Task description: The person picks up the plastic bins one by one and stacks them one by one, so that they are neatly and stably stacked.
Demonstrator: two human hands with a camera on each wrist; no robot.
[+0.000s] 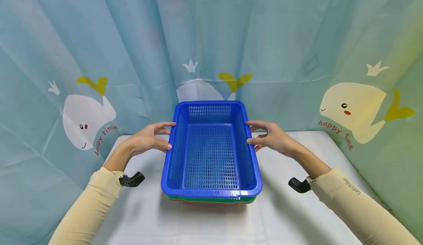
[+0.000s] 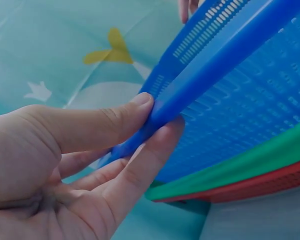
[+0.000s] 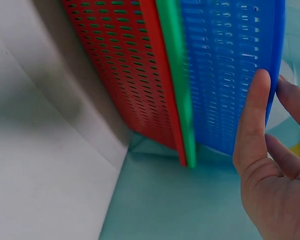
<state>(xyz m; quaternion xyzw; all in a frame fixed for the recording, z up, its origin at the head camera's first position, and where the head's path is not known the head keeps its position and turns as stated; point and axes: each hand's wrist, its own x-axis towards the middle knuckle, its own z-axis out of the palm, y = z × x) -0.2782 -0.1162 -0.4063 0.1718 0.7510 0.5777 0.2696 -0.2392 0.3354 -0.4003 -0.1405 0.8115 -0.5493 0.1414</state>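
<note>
A blue plastic basket (image 1: 211, 157) with slotted walls sits uppermost in a stack at the middle of the white table. Below it show the rims of a green basket (image 3: 172, 75) and a red basket (image 3: 135, 70). On the basket's left side, my left hand (image 1: 150, 138) pinches the blue rim, thumb on one face and fingers on the other, as the left wrist view shows. My right hand (image 1: 269, 138) holds the opposite rim, with fingers against the outer wall in the right wrist view. How far the blue basket nests in the green one is partly hidden.
A white table (image 1: 132, 215) lies under the stack. Behind and on both sides hangs a light blue curtain (image 1: 281, 35) with printed whales. Each wrist wears a black camera mount, such as the left mount (image 1: 132, 180) and the right mount (image 1: 299, 185).
</note>
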